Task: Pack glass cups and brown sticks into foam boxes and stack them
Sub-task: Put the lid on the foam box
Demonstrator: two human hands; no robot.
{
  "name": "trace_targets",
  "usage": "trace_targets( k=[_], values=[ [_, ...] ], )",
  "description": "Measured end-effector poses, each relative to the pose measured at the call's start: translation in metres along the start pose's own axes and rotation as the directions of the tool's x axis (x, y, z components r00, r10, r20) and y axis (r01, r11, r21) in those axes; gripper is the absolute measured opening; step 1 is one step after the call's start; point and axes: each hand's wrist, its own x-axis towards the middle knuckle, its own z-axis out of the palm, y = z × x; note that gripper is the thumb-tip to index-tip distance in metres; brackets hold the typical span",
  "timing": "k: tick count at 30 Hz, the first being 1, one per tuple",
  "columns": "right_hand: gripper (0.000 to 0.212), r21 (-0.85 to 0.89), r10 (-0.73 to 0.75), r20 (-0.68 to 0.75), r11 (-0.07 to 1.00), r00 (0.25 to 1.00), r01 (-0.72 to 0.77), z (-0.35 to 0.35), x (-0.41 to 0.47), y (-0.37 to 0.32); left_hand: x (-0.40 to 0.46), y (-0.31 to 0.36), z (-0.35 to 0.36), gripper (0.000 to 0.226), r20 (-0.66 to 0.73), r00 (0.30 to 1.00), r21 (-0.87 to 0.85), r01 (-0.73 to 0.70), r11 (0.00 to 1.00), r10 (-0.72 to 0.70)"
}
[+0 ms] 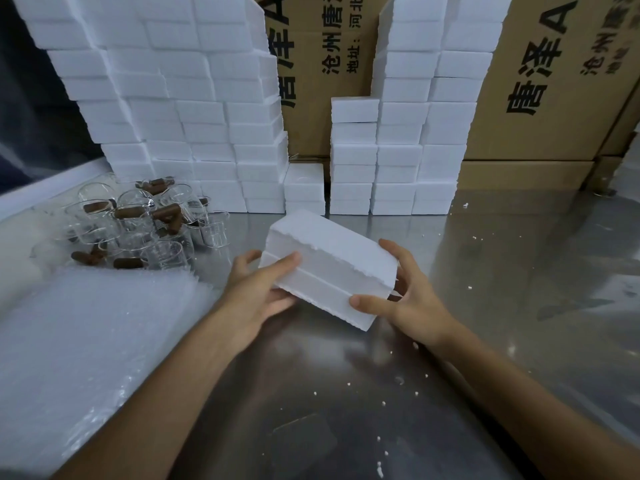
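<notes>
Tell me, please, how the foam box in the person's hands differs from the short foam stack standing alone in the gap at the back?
The held foam box is gripped by the left hand and right hand, tilted, above the metal table; the short stack rests level on the table, untouched. The held box is single, with a seam along its side; the short stack is more than one box piled up. Both are white foam.

Closed foam box [329,268] sitting tilted at centre frame.
Glass cups [138,223] and brown sticks [131,213] are lying heaped at left; foam stacks [173,116] are rising behind.
</notes>
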Motion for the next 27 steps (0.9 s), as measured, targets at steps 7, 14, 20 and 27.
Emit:
trace_targets(
  k=[7,14,20,27],
  values=[
    [0.096,-0.368,-0.106,-0.016,0.925,0.994,0.092,0.017,-0.006,0.002,-0.009,-0.025,0.024,0.081,-0.02,0.997,-0.182,0.076,0.98,-0.081],
    [0.1,-0.664,-0.409,0.234,0.596,0.882,0.452,0.028,-0.017,-0.013,-0.003,-0.012,0.008,0.088,-0.153,0.985,-0.039,0.069,0.997,-0.075],
    [0.086,-0.724,-0.629,0.233,0.396,0.742,0.564,0.031,-0.011,-0.013,0.001,-0.012,0.005,0.075,-0.043,0.994,0.0,0.105,0.994,-0.105],
    [0.082,-0.737,-0.617,0.244,0.384,0.749,0.556,0.03,-0.013,-0.013,0.001,-0.011,0.0,0.06,0.027,0.999,0.07,0.016,0.997,-0.018]
  ],
)
